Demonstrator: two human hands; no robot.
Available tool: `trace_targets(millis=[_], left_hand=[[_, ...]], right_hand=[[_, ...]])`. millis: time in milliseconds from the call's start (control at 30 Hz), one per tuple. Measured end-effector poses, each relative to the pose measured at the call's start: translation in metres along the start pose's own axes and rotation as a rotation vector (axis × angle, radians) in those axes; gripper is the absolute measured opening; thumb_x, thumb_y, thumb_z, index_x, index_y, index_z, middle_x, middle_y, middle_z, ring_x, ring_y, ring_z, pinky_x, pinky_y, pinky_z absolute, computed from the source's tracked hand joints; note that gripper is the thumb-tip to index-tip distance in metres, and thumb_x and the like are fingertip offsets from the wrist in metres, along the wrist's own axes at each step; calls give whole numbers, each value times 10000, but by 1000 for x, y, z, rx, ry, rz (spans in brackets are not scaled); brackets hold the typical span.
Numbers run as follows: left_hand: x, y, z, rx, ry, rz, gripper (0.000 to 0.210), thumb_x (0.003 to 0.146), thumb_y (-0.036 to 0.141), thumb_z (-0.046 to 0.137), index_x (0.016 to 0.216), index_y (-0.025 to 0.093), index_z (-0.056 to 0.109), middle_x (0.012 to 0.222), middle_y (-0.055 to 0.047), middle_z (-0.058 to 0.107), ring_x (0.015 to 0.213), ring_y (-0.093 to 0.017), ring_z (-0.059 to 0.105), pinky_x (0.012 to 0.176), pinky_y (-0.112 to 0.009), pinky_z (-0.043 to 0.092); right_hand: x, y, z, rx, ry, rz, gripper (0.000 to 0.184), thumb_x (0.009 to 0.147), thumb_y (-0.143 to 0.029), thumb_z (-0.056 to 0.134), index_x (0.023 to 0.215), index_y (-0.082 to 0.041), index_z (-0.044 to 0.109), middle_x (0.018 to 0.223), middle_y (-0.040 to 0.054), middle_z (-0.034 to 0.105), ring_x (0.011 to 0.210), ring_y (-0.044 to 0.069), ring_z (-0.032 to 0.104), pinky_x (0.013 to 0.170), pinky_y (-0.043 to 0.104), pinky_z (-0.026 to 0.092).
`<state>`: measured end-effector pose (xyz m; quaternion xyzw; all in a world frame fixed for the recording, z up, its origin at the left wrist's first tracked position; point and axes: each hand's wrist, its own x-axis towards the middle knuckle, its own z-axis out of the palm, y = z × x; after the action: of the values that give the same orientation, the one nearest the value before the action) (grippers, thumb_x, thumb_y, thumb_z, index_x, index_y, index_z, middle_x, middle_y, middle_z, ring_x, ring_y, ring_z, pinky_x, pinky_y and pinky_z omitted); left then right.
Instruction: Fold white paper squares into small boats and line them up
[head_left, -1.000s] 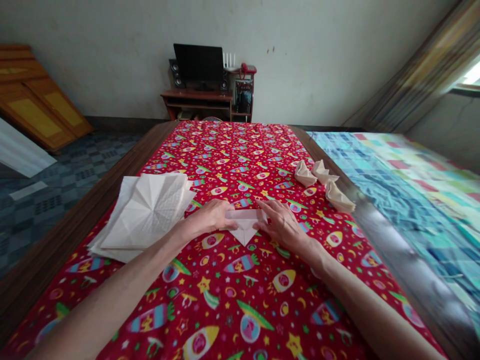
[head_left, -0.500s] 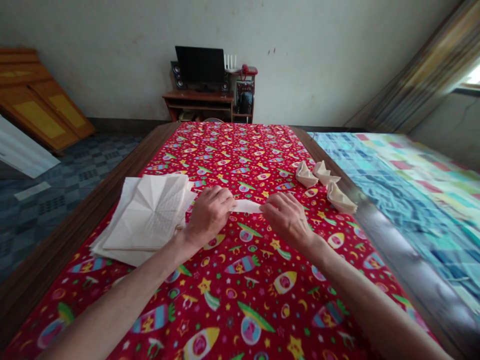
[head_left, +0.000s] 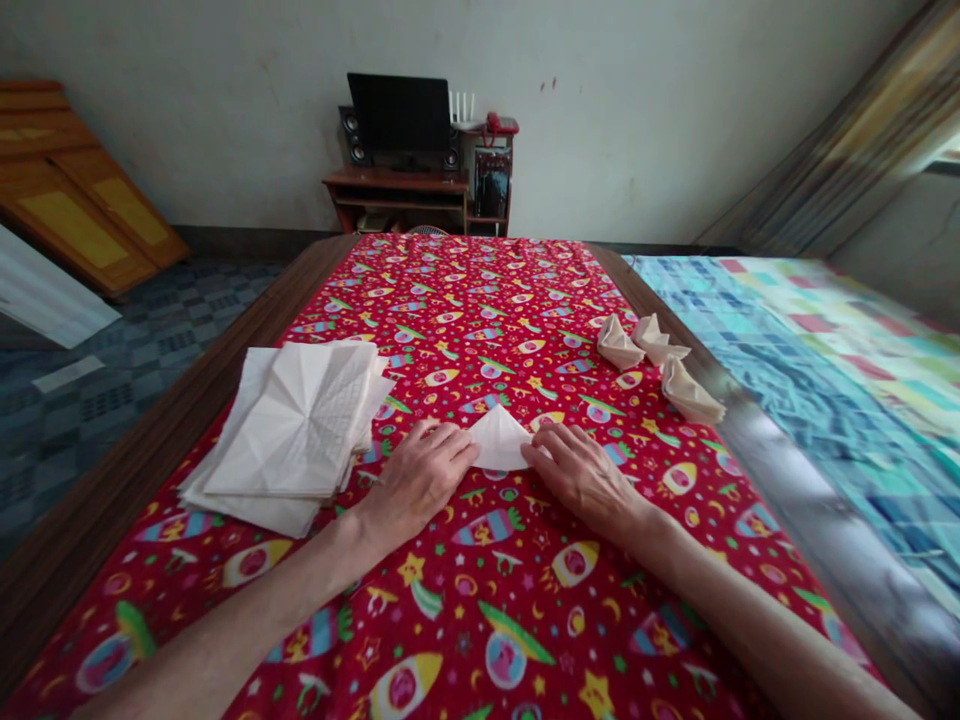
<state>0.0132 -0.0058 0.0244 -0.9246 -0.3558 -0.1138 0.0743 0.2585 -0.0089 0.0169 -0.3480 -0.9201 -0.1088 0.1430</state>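
Pinched between your left hand [head_left: 426, 466] and right hand [head_left: 586, 474], the folded paper [head_left: 500, 442] points its peak away from you; creasing seems in hand; the next move likely calls for even pressure.

Pale wall [head_left: 637, 110], 1 orange cabinet [head_left: 94, 195]

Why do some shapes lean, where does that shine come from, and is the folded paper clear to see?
Head view: the cabinet leans, probably wide-lens distortion; head view: glare streaks the table's right edge, likely daylight from the window; head view: the paper shows a clear pale outline, its creases faint.
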Motion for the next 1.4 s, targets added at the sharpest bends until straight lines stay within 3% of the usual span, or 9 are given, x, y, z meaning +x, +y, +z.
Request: trace_targets(millis=[133,233,333,600,933,1033,1133,1267,1400], left_hand=[[3,-2,14,-192,77,-49,174,944,215,457,957,193,629,956,-40,639,927,-191,565,842,-341,443],[3,-10,27,-376,157,-166,150,922,252,512,856,193,634,883,-26,639,858,-162,589,783,-288,471],[5,-18,33,-466,160,-266,157,906,269,538,799,193,624,827,-17,632,791,-145,600,724,-256,469],[15,-18,22,-229,38,-399,228,903,325,533,721,192,569,749,-1,588,716,-151,570,637,-257,389],[17,-17,20,-73,27,-385,179,884,350,567,779,204,579,797,-13,618,745,-188,585,691,-316,396],[18,-17,18,-73,82,-395,161,851,325,616,953,203,595,949,-46,627,889,-224,587,761,-342,430],[19,-11,20,-69,134,-267,303,881,227,565,1183,225,547,1180,-68,586,1096,-247,527,916,-395,421],[21,7,25,-145,61,10,355,924,98,387,1240,182,526,1341,-40,529,1325,-207,366,1124,-407,259],[23,29,28,-214,-34,-22,486,907,110,370,1393,88,357,1477,-98,370,1415,-220,207,1163,-393,196]], right_hand=[[-4,0,3,93,18,74,216,961,-229,417,983,-179,627,963,95,617,906,204,538,738,320,442],[-5,2,7,244,73,208,225,949,-261,451,879,-197,655,878,68,633,811,169,570,694,280,442],[-4,5,9,348,61,347,269,948,-291,455,788,-194,648,767,46,623,686,139,565,600,242,411],[5,8,9,212,-36,490,301,938,-357,449,703,-201,556,672,3,597,581,122,525,541,243,290],[12,9,9,195,-132,504,267,929,-347,455,713,-200,512,667,-7,584,575,117,509,526,245,226],[12,10,10,212,-138,507,268,923,-345,463,699,-201,499,647,-14,570,560,110,494,525,242,219],[13,10,9,224,-152,518,278,920,-346,464,685,-199,484,623,-20,551,546,105,480,523,240,210],[16,9,7,228,-170,529,290,924,-342,449,675,-193,471,613,-18,538,543,103,477,522,236,208],[17,7,5,226,-180,539,302,926,-348,442,670,-191,473,608,-17,536,537,104,480,519,237,209]])
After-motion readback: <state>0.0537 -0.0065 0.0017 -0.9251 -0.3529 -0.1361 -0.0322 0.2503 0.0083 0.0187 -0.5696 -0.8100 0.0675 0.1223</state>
